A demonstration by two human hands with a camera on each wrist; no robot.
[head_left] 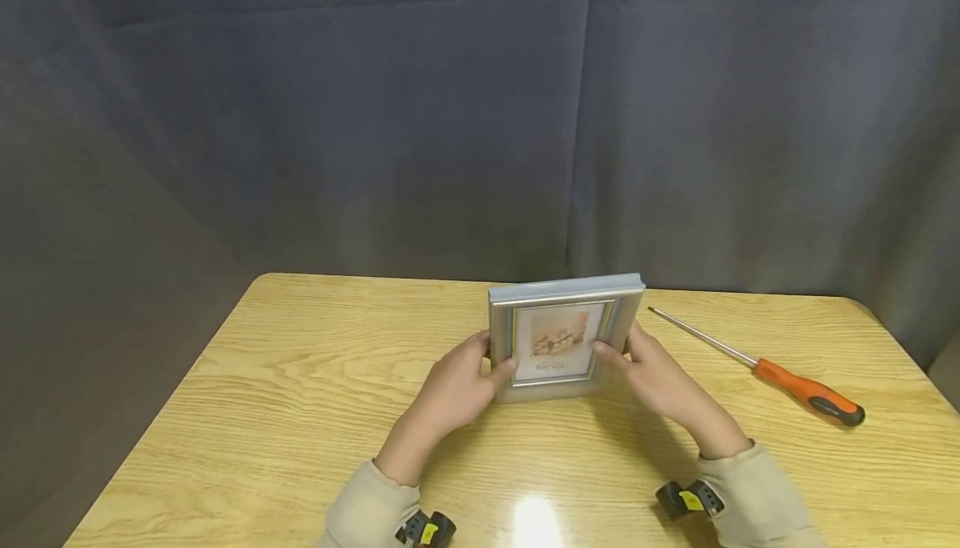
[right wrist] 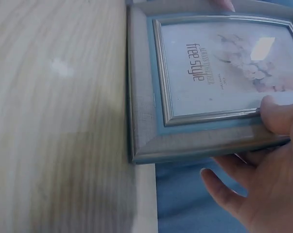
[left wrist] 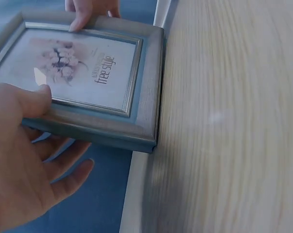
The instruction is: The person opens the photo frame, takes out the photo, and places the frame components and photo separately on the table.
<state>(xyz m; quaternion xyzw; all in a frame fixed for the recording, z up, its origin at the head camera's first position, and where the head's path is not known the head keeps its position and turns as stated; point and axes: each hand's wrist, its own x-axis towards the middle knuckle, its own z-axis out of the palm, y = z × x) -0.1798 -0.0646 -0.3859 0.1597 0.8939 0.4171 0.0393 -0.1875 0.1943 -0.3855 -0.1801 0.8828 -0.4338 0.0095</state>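
Observation:
Both hands hold a silver-grey picture frame (head_left: 558,291) upright, its front turned toward me. Behind its glass is a print of pale flowers with the words "free style" (left wrist: 105,70). On the left side my left hand (head_left: 461,381) grips the edge, thumb over the front and fingers behind. My right hand (head_left: 660,377) grips the opposite edge the same way, as the right wrist view also shows, with the thumb (right wrist: 277,115) on the front. Whether the lower edge touches the table is hard to tell. The back of the frame is hidden.
To the right, a screwdriver (head_left: 806,389) with an orange and black handle lies on the light wooden table (head_left: 300,364), its shaft pointing to the back left. A dark grey curtain (head_left: 375,114) hangs behind the table's far edge.

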